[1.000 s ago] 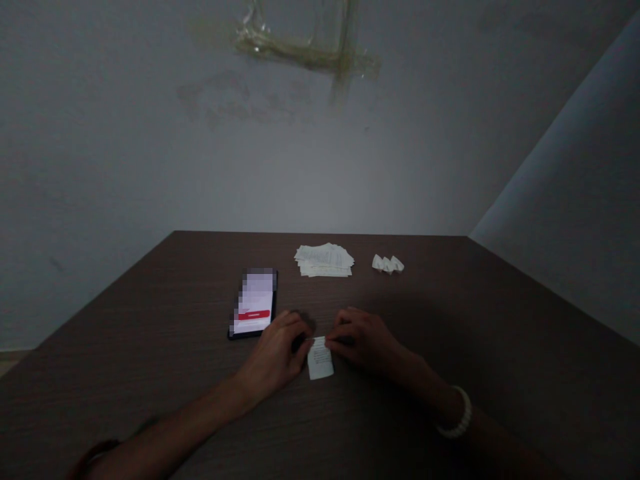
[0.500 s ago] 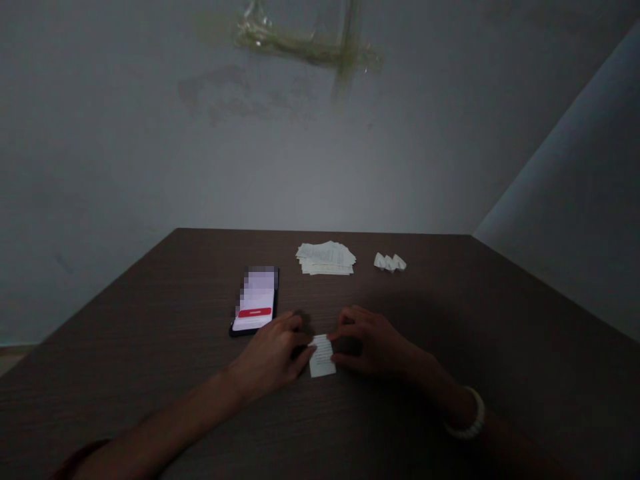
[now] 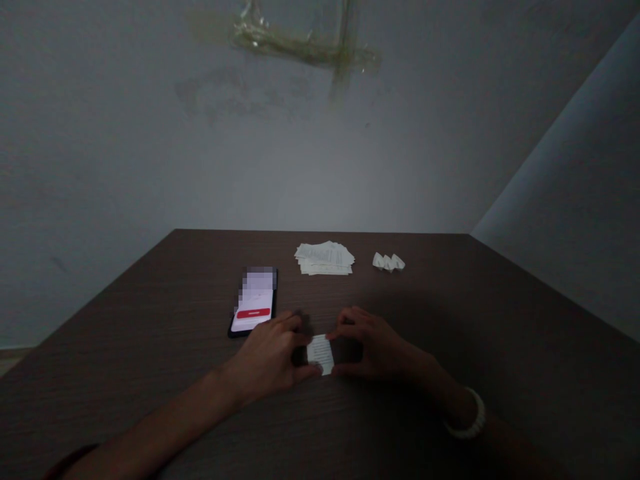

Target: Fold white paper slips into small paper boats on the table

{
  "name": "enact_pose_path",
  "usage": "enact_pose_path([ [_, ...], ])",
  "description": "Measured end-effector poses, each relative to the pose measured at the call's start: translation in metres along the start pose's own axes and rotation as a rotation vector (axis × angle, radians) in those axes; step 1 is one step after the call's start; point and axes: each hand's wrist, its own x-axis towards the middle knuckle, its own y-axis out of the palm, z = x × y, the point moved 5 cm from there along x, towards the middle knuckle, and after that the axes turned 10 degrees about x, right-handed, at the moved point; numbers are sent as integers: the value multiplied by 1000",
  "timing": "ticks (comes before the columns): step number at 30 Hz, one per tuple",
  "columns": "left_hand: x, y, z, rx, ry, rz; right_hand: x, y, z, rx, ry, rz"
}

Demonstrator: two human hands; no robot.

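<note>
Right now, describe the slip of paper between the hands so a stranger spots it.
On the brown table, find the phone, then look right and nearer. Between the left hand and right hand is the white slip with dark lines. Unlike the paper pile farther back, it lies alone.

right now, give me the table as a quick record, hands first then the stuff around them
left hand: thumb and fingertip at the left side of the paper slip
right hand: fingertip and thumb at the slip's right side; white bracelet on that wrist
paper slip: small, white, with lines of print too small to read
phone: lit screen with a red bar, just beyond the left hand
paper stack: loosely fanned, beyond the slip
folded papers: white, right of the stack
</note>
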Motion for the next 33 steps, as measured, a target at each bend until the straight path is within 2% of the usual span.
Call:
enact_pose_path([
  [6,0,-1,-1,-20,7,-20,2,1,3,-10,-20,6],
  [10,0,-2,-3,-6,7,12,4,5,14,-97,-62,26],
  [14,-1,-1,-3,15,16,30,6,9,19,-138,-46,42],
  [25,0,0,-3,40,19,49,1,-1,10,-147,4,-12],
  [33,-2,2,-3,40,36,53,12,11,0,-195,62,-113],
])
